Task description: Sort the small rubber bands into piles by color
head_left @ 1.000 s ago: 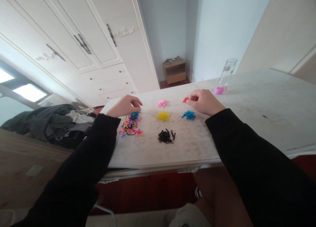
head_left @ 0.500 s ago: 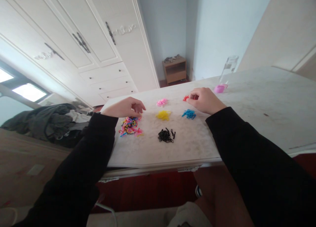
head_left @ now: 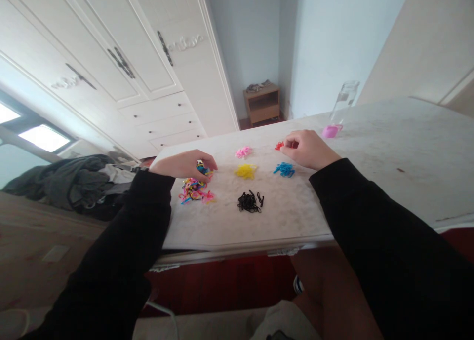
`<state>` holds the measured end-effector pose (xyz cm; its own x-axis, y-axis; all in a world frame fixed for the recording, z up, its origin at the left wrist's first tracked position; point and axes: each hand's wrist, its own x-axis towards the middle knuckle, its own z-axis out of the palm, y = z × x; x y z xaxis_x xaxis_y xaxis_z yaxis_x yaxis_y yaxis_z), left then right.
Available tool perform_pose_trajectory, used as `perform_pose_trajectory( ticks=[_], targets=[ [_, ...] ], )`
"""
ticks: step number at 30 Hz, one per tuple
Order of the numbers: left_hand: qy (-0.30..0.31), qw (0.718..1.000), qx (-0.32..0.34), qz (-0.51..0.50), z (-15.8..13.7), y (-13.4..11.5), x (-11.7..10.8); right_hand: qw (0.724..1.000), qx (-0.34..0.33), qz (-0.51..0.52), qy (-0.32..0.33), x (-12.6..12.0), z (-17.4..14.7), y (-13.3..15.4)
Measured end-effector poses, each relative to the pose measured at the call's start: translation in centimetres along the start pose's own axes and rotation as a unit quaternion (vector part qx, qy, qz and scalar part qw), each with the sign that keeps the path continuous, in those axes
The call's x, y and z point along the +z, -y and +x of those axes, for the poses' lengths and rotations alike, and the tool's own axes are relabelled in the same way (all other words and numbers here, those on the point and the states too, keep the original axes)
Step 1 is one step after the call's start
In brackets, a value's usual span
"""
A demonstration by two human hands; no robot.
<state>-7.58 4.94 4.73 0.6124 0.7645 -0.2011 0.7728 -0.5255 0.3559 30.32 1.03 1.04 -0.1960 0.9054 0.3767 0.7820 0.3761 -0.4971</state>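
Head view. Left hand (head_left: 181, 164): fingers parted, mixed rubber bands (head_left: 193, 190) now showing between them, near tabletop's (head_left: 385, 177) left edge. Right hand (head_left: 307, 150): fingers bent at red bands (head_left: 279, 146), grip cannot be told. Free room: tabletop's right end.

- Soft, rather dim light overall, hazy and low in contrast
- Window (head_left: 43, 137) at the left glares — its panes burnt out to plain white
- Black sleeves (head_left: 355, 216) and red floor (head_left: 215, 285) on the near side sink into deep shadow, detail lost
- White wardrobe (head_left: 148, 14) at the far left leans, stretched by wide-angle distortion
- Mixed pile (head_left: 193, 191) looks soft, strands smearing together
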Motion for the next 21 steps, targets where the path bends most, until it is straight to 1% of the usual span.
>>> perform_pose_trajectory(
  ticks=[5, 12, 19, 21],
  targets=[
    [0.021, 0.999, 0.016, -0.021, 0.1, -0.5, 0.3, 1.000, 0.000, 0.000, 0.001, 0.0, 0.0, 0.0],
    [0.025, 0.999, 0.018, -0.036, 0.3, -0.7, 0.4, 1.000, -0.002, 0.000, -0.005, 0.1, 0.0, 0.0],
    [-0.016, 0.999, 0.023, -0.041, 0.2, -0.9, 0.4, 1.000, -0.002, -0.003, -0.001, -0.1, 0.0, 0.2],
    [-0.031, 0.997, 0.026, -0.061, 0.2, -1.1, 0.5, 1.000, 0.000, -0.003, -0.003, -0.1, 0.0, 0.3]
  ],
)
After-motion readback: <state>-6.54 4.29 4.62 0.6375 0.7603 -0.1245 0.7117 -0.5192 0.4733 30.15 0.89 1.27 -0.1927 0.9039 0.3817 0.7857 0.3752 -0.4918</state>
